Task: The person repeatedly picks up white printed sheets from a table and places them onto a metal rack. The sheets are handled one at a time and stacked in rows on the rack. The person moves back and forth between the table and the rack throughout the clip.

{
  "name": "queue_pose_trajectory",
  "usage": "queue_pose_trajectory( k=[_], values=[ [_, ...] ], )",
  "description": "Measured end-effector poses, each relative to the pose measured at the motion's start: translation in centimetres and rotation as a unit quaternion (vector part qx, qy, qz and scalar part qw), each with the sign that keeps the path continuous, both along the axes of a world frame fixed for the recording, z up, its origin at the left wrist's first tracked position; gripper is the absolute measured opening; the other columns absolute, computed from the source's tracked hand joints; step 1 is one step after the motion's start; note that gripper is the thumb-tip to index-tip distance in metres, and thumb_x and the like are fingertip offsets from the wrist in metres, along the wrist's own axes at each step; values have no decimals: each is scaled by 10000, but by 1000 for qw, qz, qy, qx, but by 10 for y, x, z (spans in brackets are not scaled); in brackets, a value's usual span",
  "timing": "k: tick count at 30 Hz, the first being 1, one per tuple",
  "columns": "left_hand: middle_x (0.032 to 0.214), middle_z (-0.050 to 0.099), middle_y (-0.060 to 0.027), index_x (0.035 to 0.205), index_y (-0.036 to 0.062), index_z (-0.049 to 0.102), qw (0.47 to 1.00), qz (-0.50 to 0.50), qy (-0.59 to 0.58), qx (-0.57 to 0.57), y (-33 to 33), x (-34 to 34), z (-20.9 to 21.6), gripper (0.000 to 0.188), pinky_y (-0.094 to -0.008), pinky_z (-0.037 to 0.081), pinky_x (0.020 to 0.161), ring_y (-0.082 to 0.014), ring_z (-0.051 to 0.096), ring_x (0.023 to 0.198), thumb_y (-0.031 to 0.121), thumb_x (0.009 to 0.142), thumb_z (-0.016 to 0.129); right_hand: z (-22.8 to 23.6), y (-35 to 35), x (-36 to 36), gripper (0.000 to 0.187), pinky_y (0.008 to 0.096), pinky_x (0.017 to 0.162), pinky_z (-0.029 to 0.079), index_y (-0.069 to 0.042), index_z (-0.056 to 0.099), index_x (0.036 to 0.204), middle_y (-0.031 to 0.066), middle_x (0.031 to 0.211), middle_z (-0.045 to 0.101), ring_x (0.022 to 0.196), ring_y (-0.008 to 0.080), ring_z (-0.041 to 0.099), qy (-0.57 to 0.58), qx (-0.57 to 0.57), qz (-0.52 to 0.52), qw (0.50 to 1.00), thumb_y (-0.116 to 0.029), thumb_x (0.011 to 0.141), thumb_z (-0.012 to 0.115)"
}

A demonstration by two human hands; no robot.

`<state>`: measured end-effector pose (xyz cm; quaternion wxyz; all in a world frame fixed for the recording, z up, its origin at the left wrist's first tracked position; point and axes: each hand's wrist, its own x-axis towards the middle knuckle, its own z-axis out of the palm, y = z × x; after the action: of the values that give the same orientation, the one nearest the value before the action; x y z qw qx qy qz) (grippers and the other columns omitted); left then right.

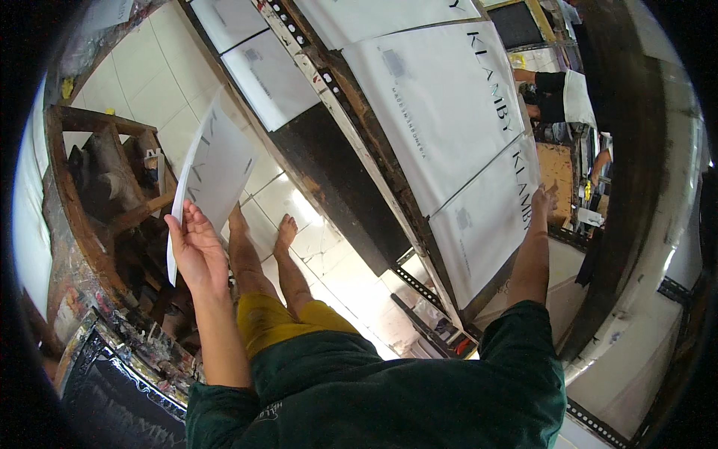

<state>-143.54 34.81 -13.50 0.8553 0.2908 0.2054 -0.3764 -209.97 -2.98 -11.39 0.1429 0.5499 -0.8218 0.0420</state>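
My left hand (200, 243) is closed on the lower edge of a few white printed sheets (224, 153), held upright and slightly bowed at my left side. The thumb is on the near side and the fingers are curled. On the right, my right hand (544, 198) is at the outer edge of a white sheet with dark lettering (482, 224). Its fingers look stretched out, though small and partly blurred. That sheet lies flat on a long dark board, and a larger white printed sheet (426, 105) lies just beyond it.
A second dark board (336, 179) runs alongside, bearing a white sheet (271, 78) farther off. Perforated metal rails (336, 90) edge the boards. To the left stands a stained wooden rack (120, 165), with a dark frame (123, 396) nearer. Another person (553, 93) works at far right.
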Motion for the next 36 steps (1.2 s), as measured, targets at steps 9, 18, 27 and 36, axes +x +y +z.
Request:
queue_pose_trajectory(
  k=[9, 18, 27, 36],
  values=[
    [913, 565, -103, 978, -32, 503, 1000, 7, 27, 1, 4, 21, 32, 327, -234, 464, 782, -147, 551, 840, 277, 875, 473, 63, 144, 286, 220, 357, 901, 320, -3, 517, 943, 129, 983, 546, 975, 233, 482, -308, -121, 332, 883, -201, 855, 480],
    [908, 551, -69, 985, -19, 495, 999, -6, 32, -11, -9, 59, 100, 336, -235, 468, 782, -143, 544, 861, 294, 861, 501, 110, 277, 597, 399, 327, 835, 399, -82, 400, 1241, 172, 1063, 541, 969, 238, 529, -554, 298, 524, 574, -204, 867, 461],
    [964, 530, -78, 1032, 4, 474, 996, -44, -32, -73, -35, 133, 115, 365, -262, 420, 841, -150, 510, 895, 336, 883, 448, 115, 249, 755, 339, 275, 708, 426, 0, 560, 1033, 116, 839, 610, 783, 151, 550, -506, 228, 603, 573, -269, 900, 401],
    [912, 502, -25, 1074, 81, 489, 968, -251, -22, -3, -17, 192, 149, 380, -260, 426, 723, -105, 492, 772, 386, 848, 494, 108, 206, 878, 192, 282, 634, 447, -10, 612, 880, 112, 779, 629, 687, 170, 583, -574, 152, 545, 592, -129, 733, 579]
  ],
)
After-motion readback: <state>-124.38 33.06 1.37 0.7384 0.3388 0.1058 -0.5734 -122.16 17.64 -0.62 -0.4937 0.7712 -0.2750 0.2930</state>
